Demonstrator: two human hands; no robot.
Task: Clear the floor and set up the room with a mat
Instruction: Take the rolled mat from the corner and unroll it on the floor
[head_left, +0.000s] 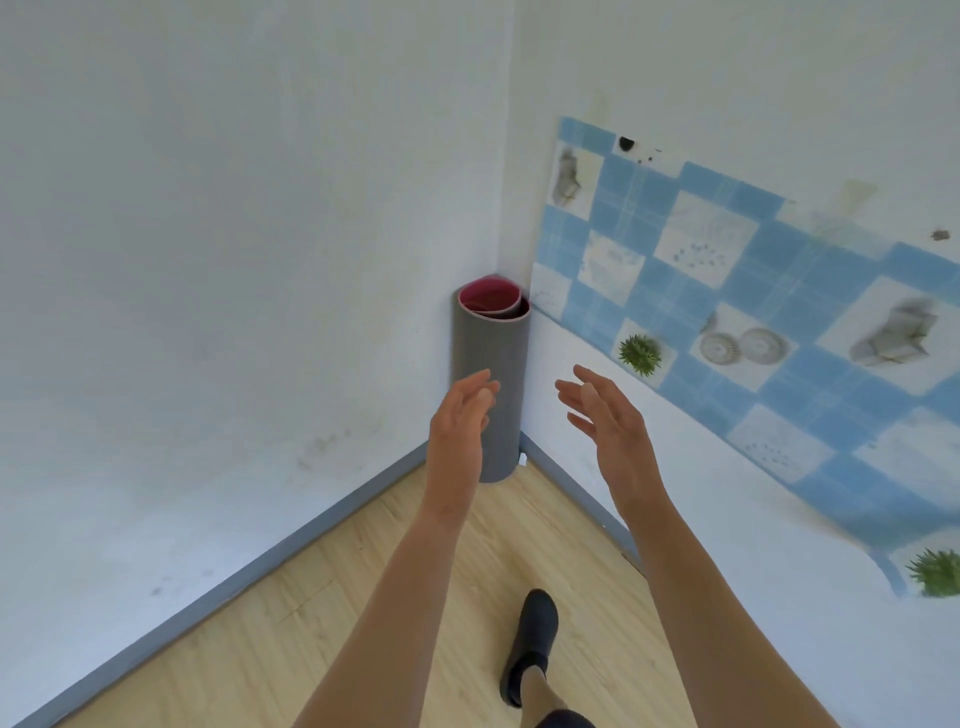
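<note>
A rolled mat (498, 353), grey outside and pink inside, stands upright in the corner of the room where two white walls meet. My left hand (461, 415) is stretched out in front of the roll's lower left side, fingers apart, holding nothing; whether it touches the roll I cannot tell. My right hand (605, 415) is raised to the right of the roll, apart from it, fingers spread and empty.
Light wooden floor (291, 623) with a grey skirting board (260, 561) along both walls. A blue-and-white checked sheet (753, 322) is stuck on the right wall. My foot in a dark shoe (532, 639) stands on the floor below the hands.
</note>
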